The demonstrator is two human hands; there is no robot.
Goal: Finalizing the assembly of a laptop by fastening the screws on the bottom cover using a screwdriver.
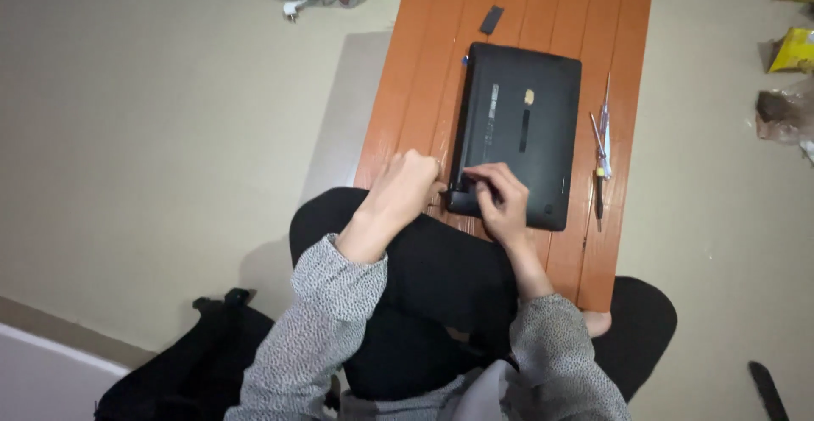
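both hands [458, 192] grip upturned laptop's [517, 124] near corner, long axis pointing away.

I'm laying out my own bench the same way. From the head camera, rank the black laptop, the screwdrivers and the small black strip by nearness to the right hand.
1. Black laptop: under the right hand.
2. Screwdrivers: off the laptop's right edge.
3. Small black strip: far end of the table.

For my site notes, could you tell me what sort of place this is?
Probably a room at home, not a workshop: the person sits on the bare floor at a low orange table, with snack packets and a black bag lying around.
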